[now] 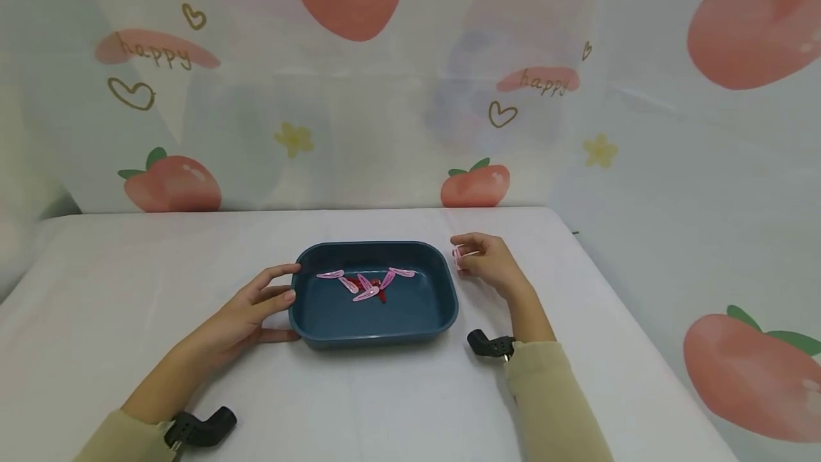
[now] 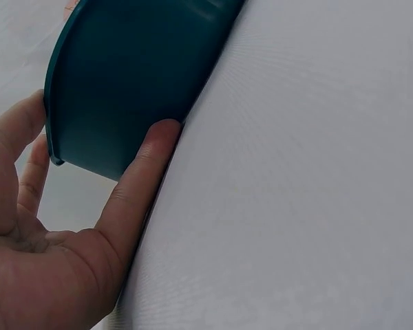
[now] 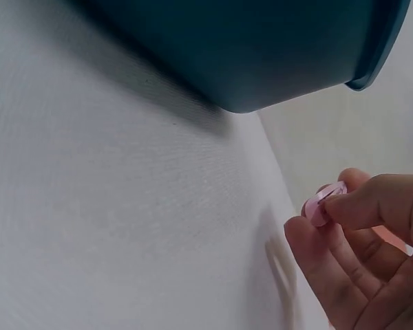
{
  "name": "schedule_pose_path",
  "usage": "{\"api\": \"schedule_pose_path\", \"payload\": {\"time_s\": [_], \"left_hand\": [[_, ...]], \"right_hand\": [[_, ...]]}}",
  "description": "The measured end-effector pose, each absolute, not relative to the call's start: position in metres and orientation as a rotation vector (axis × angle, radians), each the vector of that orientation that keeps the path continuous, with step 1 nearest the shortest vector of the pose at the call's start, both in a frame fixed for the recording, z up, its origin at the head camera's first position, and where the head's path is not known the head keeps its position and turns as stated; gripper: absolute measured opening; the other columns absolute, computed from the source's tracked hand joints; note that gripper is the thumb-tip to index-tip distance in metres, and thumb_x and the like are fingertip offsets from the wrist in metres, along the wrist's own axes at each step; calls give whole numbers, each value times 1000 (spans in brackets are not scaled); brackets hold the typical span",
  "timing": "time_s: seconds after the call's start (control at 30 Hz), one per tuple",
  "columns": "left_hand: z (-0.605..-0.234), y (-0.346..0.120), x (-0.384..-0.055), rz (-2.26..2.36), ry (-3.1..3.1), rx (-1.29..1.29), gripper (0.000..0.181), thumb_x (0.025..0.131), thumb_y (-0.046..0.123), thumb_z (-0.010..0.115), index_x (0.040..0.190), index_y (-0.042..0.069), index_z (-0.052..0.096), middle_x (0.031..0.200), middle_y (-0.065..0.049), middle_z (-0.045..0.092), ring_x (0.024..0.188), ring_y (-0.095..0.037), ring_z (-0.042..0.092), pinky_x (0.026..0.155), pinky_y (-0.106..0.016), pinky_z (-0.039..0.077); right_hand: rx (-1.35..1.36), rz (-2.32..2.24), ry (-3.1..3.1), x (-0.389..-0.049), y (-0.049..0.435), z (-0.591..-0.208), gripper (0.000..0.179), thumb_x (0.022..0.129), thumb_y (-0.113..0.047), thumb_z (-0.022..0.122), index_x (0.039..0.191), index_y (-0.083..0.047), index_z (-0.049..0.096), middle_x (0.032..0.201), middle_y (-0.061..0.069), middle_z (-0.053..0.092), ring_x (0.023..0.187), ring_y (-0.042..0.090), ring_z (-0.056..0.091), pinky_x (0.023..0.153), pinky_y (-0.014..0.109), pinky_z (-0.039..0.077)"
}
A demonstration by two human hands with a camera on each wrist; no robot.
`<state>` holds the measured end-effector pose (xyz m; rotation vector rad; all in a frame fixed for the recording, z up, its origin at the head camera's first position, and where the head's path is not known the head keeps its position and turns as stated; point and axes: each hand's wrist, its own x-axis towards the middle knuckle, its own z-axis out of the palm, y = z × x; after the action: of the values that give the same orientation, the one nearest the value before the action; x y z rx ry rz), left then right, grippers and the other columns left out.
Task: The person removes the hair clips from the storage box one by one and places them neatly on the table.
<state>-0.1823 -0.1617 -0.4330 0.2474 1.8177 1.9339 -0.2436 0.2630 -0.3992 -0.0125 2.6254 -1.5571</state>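
Observation:
A dark blue-green rectangular tray (image 1: 378, 323) stands on the white-covered table. Inside it lie several pink snap hair clips (image 1: 366, 294), with small red pieces (image 1: 383, 297) partly hidden beneath them. At the tray's left end, my left hand (image 1: 246, 314) spreads its nearly straight fingers, and the fingertips touch the rim and outer wall. The left wrist view has one long finger (image 2: 141, 168) reaching along the tray's base. Just off the tray's right end, my right hand (image 1: 490, 262) pinches another pink hair clip (image 3: 318, 210) between thumb and fingers, above the table.
White cloth covers the table (image 1: 385, 405). Behind it hangs a backdrop (image 1: 378, 127) printed with peaches, hearts and flowers, which continues along the right side. A black curved wrist mount (image 1: 204, 428) sits at the left wrist, and a similar black mount (image 1: 490, 344) is at the right.

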Motion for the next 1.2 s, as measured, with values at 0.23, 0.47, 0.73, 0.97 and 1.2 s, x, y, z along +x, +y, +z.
{"api": "schedule_pose_path", "payload": {"time_s": [0.23, 0.47, 0.73, 0.97, 1.2], "left_hand": [[-430, -161, -182, 1921, 1828, 247, 58, 103, 25, 58, 153, 25, 30, 158, -23, 20, 139, -49, 34, 88, -56, 56], [-430, -160, -180, 1919, 1838, 236, 59, 102, 26, 59, 154, 24, 30, 158, -23, 21, 139, -50, 34, 88, -56, 56], [-430, -160, -181, 1919, 1854, 224, 57, 103, 25, 57, 153, 24, 30, 158, -23, 22, 139, -49, 35, 87, -56, 56], [-429, -159, -183, 1919, 1855, 222, 57, 103, 24, 57, 153, 26, 31, 158, -22, 23, 139, -49, 35, 87, -56, 57], [-433, -159, -184, 1922, 1843, 211, 57, 103, 24, 57, 153, 26, 31, 157, -20, 24, 139, -48, 36, 87, -56, 57]], "right_hand": [[19, -1459, 2670, -245, 263, -404, 38, 92, 0, 63, 130, -5, 64, 115, 18, 64, 89, 25, 64, 78, 31, 61], [60, -1378, 2696, -245, 263, -406, 36, 93, -1, 64, 129, -9, 65, 113, 16, 65, 90, 25, 64, 77, 28, 59], [65, -1304, 2744, -246, 262, -408, 36, 92, -2, 66, 127, -10, 66, 110, 14, 67, 90, 24, 63, 77, 28, 59], [29, -1186, 2799, -245, 261, -404, 38, 92, -3, 65, 130, -9, 65, 112, 14, 67, 95, 26, 64, 81, 32, 59], [-19, -1087, 2883, -244, 262, -403, 39, 91, 0, 65, 130, -7, 64, 116, 16, 69, 106, 31, 67, 90, 42, 58]]}}
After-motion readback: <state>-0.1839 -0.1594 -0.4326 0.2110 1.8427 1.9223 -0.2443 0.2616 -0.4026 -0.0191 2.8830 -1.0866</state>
